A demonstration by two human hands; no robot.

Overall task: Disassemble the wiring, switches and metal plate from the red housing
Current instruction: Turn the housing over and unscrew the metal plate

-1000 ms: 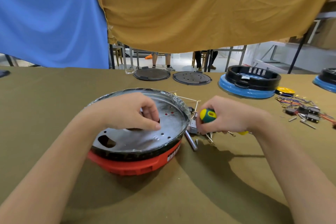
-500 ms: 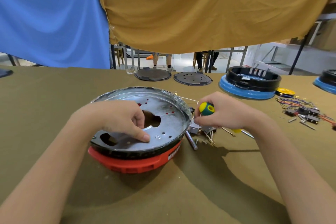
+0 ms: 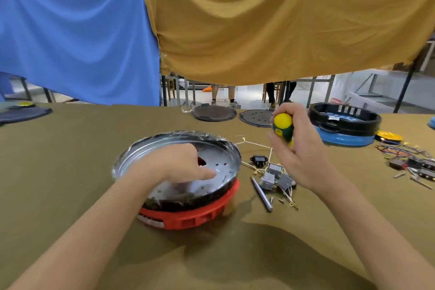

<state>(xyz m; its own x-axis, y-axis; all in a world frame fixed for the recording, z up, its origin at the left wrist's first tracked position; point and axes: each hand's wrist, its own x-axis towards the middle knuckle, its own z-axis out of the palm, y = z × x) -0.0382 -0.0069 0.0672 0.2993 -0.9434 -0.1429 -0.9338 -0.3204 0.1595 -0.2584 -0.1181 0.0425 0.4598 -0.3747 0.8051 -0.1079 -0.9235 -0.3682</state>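
Observation:
The red housing (image 3: 195,215) sits in the middle of the table with a round silver metal plate (image 3: 219,150) lying tilted in its black upper ring. My left hand (image 3: 175,166) rests on the plate, its fingers reaching down into the plate's central hole; how they grip is blurred. My right hand (image 3: 297,148) is raised to the right of the housing and grips a screwdriver with a yellow-green handle (image 3: 282,127). On the cloth below it lie grey switches (image 3: 276,177), a black socket (image 3: 259,160) and pale wires (image 3: 255,144).
A metal rod (image 3: 261,194) lies right of the housing. Two dark round discs (image 3: 213,113) sit at the far edge. A black-and-blue housing (image 3: 344,124), a yellow disc (image 3: 388,136) and a heap of wires and switches (image 3: 409,160) lie at the right.
My right hand has lifted the screwdriver up off the switches, uncovering them. My left hand has shifted on the plate, which now tilts differently. The head has moved closer.

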